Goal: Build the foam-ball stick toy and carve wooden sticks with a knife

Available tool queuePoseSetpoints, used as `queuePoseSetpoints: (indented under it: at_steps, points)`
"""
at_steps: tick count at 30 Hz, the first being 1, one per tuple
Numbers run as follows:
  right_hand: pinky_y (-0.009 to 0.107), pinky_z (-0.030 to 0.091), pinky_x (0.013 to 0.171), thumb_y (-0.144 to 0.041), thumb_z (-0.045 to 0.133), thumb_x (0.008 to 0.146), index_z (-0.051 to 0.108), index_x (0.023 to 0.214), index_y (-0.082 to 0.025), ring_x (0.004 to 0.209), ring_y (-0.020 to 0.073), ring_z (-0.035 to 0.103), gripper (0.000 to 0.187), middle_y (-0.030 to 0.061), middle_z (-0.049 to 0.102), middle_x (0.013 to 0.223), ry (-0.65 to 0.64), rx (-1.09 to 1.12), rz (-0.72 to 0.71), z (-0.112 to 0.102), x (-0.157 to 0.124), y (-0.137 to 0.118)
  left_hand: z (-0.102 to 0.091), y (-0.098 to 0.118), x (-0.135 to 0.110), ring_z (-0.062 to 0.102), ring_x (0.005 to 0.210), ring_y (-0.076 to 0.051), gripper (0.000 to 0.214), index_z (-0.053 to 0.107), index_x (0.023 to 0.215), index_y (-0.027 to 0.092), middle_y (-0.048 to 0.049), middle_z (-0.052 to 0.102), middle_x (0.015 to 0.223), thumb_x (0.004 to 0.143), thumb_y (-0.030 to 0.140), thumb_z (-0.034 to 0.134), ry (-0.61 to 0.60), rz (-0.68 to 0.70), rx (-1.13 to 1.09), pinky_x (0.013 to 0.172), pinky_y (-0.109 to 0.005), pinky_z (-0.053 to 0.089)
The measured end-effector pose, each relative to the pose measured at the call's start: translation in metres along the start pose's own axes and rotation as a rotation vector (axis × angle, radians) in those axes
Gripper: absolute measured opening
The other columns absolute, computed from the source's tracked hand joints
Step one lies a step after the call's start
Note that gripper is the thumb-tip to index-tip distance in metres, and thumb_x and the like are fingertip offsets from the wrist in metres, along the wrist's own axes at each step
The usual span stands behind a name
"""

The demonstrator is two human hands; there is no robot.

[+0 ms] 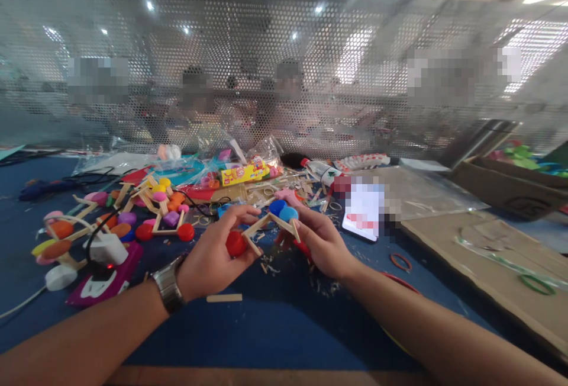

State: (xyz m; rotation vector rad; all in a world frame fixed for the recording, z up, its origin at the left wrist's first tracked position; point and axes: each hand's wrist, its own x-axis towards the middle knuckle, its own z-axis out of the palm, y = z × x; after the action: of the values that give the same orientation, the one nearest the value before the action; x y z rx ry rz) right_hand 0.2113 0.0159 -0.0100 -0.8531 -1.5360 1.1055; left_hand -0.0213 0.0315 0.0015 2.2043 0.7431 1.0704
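Note:
Between my hands is a craft-stick model (277,218), an angled frame of pale wooden sticks with round coloured pieces on it. My left hand (210,259) is closed on its left side, next to a red round piece (236,244). On the right side, my right hand (326,245) grips the frame with thumb and fingers. A dark blue disc (278,207) and a light blue disc (289,215) sit at the top of the frame. Some of my right fingertips are hidden behind it. A loose craft stick (224,298) lies on the blue table below.
Similar stick models (166,211) are grouped at the left, beside a purple power strip (106,279) with a white plug. A phone (362,211), a glue bottle (322,170) and a yellow packet (245,171) lie beyond. Cardboard (479,267) covers the right; a perforated metal screen (248,37) stands behind.

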Motion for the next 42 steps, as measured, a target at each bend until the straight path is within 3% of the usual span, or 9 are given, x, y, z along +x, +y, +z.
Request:
queuePoseSetpoints:
  at_steps: [3,7,11,14,18,22,29,35,42]
  points:
    - [0.033,0.058,0.061,-0.065,0.075,0.086,0.044,0.083,-0.026,0.063,0.0172,0.066,0.050,-0.0025,0.061,0.075,0.032,0.152,0.001,0.001,0.000,0.005,0.000,0.001,0.000,0.068,0.120,-0.027,0.054,0.049,0.139,0.025,-0.0112,0.069,0.128,0.089,0.017,0.070,-0.093,-0.023,-0.062,0.101,-0.040,0.055]
    - [0.030,0.058,0.060,-0.057,0.078,0.088,0.047,0.117,-0.032,0.065,0.0143,0.067,0.049,-0.0006,0.065,0.101,-0.003,0.256,-0.004,0.002,0.001,0.008,0.000,0.006,0.000,0.070,0.116,-0.025,0.076,0.032,0.154,0.027,-0.0111,0.070,0.127,0.089,0.016,0.071,-0.245,-0.124,-0.242,0.104,-0.042,0.053]
    - [0.030,0.058,0.065,-0.058,0.076,0.089,0.054,0.127,-0.028,0.078,0.0163,0.067,0.053,0.0056,0.065,0.113,-0.089,0.197,0.026,0.001,0.000,0.004,0.000,0.006,-0.001,0.071,0.104,-0.022,0.109,0.006,0.163,0.035,-0.0112,0.068,0.126,0.084,0.021,0.081,-0.380,-0.268,-0.547,0.090,-0.037,0.058]
    - [0.032,0.058,0.077,-0.057,0.078,0.088,0.057,0.125,-0.025,0.095,0.0202,0.067,0.053,0.0074,0.066,0.113,-0.137,0.155,0.019,0.001,-0.002,0.001,0.000,0.005,-0.001,0.071,0.094,-0.020,0.119,0.007,0.163,0.039,-0.0104,0.064,0.127,0.078,0.038,0.090,-0.410,-0.342,-0.711,0.080,-0.033,0.059]
    - [0.030,0.055,0.075,-0.056,0.080,0.087,0.056,0.125,-0.025,0.090,0.0167,0.065,0.054,0.0054,0.063,0.111,-0.211,0.136,0.030,0.001,-0.005,0.001,-0.001,0.005,0.001,0.071,0.075,-0.015,0.088,0.030,0.157,0.034,-0.0054,0.067,0.109,0.087,0.064,0.074,-0.395,-0.397,-0.806,0.068,-0.029,0.060]
    - [0.030,0.053,0.074,-0.058,0.081,0.086,0.053,0.126,-0.025,0.089,0.0162,0.064,0.059,0.0054,0.059,0.112,-0.227,0.072,0.028,0.003,-0.007,0.002,0.001,0.005,0.003,0.072,0.067,-0.015,0.067,0.044,0.149,0.030,-0.0010,0.068,0.089,0.094,0.061,0.067,-0.385,-0.434,-0.860,0.063,-0.026,0.059]
    - [0.026,0.045,0.063,-0.059,0.080,0.085,0.042,0.107,-0.027,0.072,0.0128,0.054,0.055,-0.0014,0.056,0.093,-0.194,0.006,-0.019,0.005,-0.010,-0.005,0.002,0.005,0.004,0.072,0.063,-0.013,0.063,0.053,0.138,0.028,0.0004,0.068,0.091,0.088,0.056,0.078,-0.331,-0.512,-0.868,0.060,-0.025,0.061]
    - [0.027,0.036,0.059,-0.060,0.058,0.099,0.053,0.076,-0.020,0.063,0.0125,0.043,0.046,-0.0022,0.050,0.069,-0.315,-0.339,-0.206,0.000,-0.007,-0.018,0.003,0.004,0.004,0.071,0.061,-0.013,0.060,0.052,0.135,0.027,-0.0004,0.067,0.093,0.088,0.053,0.079,-0.301,-0.516,-0.896,0.057,-0.024,0.062]
    - [0.028,0.035,0.057,-0.062,0.053,0.101,0.052,0.071,-0.021,0.060,0.0122,0.041,0.051,-0.0028,0.049,0.065,-0.324,-0.322,-0.216,0.002,-0.006,-0.023,0.002,0.001,0.003,0.072,0.061,-0.012,0.057,0.052,0.134,0.028,0.0000,0.068,0.093,0.089,0.052,0.078,-0.323,-0.494,-0.896,0.057,-0.023,0.062]
